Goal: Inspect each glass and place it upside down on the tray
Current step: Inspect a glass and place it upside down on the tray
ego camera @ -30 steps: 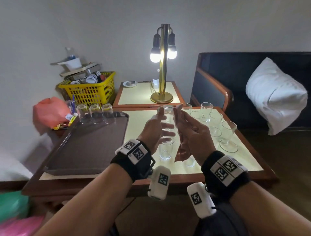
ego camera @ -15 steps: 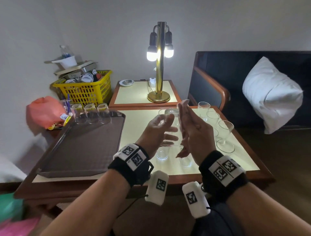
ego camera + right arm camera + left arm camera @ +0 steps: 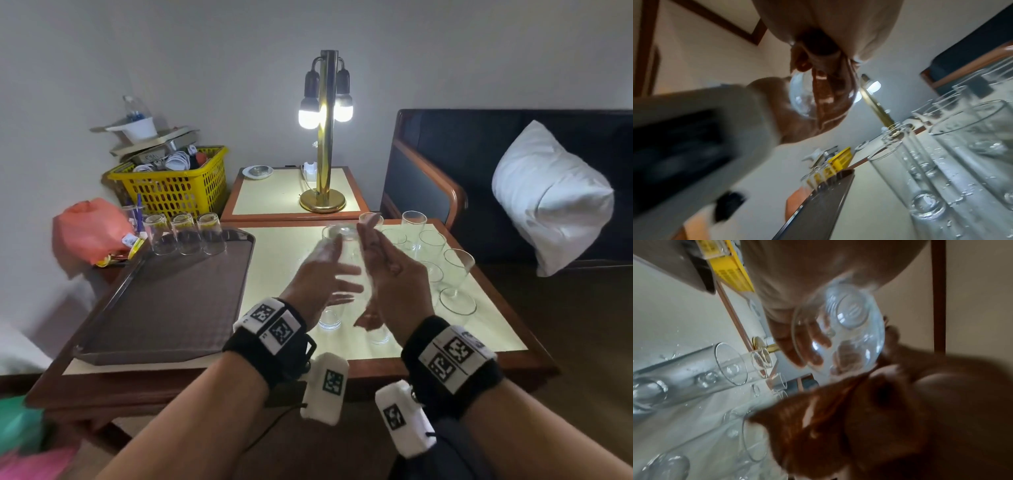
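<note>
Cream-topped table (image 3: 281, 260) beneath a lit brass lamp (image 3: 325, 137), with a brown tray (image 3: 164, 308) on its left half and three upturned glasses (image 3: 186, 234) lined along the tray's far edge.

Little changed over the last second. Same count of three in that row, same cluster of upright glasses (image 3: 431, 243) waiting on the table's right side, and two short ones still standing under the hands. Held glass (image 3: 346, 240) still up in the air between both palms above the table, well apart from the tray, with only small shifts in the fingers around it. Judged from that: still in the inspection step, being turned and looked over against the lamp light, with flipping and setting down not yet begun.

Left hand (image 3: 318, 277): thumb raised against the near wall of the glass, fingers (image 3: 346, 270) spread and lightly bent round its lower part, cradling it from the left.

Right hand (image 3: 394, 277): nearly flat, fingers straight and pointing up and away, laid along the right side of the glass and pressing it toward the other palm, not wrapped round it. Rounded glass base clear in the left wrist view; which end points up hard to tell for sure.
</note>
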Motion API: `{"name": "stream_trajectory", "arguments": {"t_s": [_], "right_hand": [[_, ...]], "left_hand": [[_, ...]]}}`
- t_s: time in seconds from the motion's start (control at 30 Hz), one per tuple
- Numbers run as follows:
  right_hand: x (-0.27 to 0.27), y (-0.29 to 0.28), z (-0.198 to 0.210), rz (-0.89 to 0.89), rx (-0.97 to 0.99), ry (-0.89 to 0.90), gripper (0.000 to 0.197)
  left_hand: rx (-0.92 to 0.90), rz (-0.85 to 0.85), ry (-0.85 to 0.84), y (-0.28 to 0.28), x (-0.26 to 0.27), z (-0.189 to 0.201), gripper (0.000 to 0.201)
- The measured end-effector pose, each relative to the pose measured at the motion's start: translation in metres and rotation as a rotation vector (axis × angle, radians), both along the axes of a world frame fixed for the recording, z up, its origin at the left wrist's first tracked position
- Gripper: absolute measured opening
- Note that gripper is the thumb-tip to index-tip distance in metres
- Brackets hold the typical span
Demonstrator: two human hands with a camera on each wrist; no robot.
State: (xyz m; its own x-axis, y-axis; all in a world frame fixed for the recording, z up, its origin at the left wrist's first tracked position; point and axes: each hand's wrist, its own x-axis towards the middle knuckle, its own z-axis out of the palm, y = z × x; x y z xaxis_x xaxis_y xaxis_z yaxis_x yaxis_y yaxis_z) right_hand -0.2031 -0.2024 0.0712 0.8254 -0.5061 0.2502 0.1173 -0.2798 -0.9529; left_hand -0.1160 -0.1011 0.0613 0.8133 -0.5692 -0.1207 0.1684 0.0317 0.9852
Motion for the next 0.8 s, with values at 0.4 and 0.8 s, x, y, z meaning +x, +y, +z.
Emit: {"name": "stream_trajectory", "arguments": {"t_s": [0.4,0.8], "right_hand": [[0.001,0.012,-0.006,0.005,-0.089,-0.045,0.042],[0.001,0.012,-0.004,-0.021,-0.058,0.001,0.041]], "left_hand": [[-0.071,0.142,-0.092,0.002,0.012,0.002,0.063],[-0.059,-0.013,0.042,0.009,0.006,-0.004,0.055]]}}
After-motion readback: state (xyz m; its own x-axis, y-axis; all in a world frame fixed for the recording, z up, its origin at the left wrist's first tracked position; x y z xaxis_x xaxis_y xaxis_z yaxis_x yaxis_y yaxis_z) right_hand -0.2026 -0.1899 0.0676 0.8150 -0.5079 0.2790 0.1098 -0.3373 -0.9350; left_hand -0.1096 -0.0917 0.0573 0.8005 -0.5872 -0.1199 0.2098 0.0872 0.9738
